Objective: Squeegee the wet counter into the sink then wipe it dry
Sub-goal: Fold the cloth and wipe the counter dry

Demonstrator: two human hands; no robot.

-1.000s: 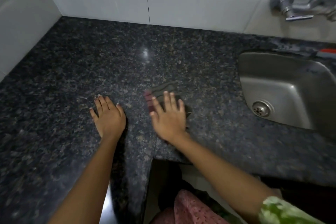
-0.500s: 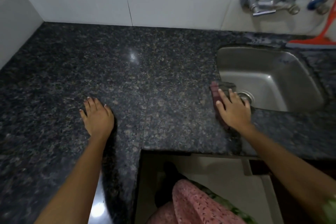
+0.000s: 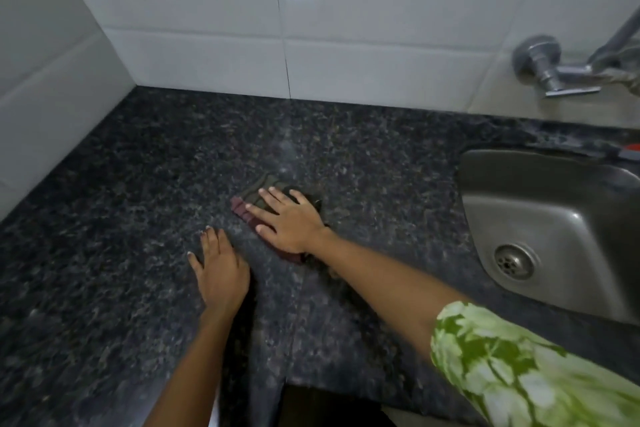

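A dark speckled granite counter [image 3: 138, 218] fills most of the view. My right hand [image 3: 289, 218] presses flat, fingers straight, on a dark cloth with a reddish edge [image 3: 256, 196] in the middle of the counter. My left hand [image 3: 221, 270] rests flat on the counter just left of and nearer than the cloth, holding nothing. The steel sink [image 3: 540, 218] with its drain [image 3: 514, 262] lies at the right. A sliver of the red squeegee [image 3: 632, 152] shows behind the sink at the right edge.
White tiled walls [image 3: 207, 28] close off the back and left. A metal tap [image 3: 554, 69] sticks out of the wall above the sink. The counter's front edge has a cut-out corner [image 3: 287, 388] near me.
My right hand has slid the cloth from the sink's left rim back left to the middle of the counter. The left hand has stayed flat on the counter.
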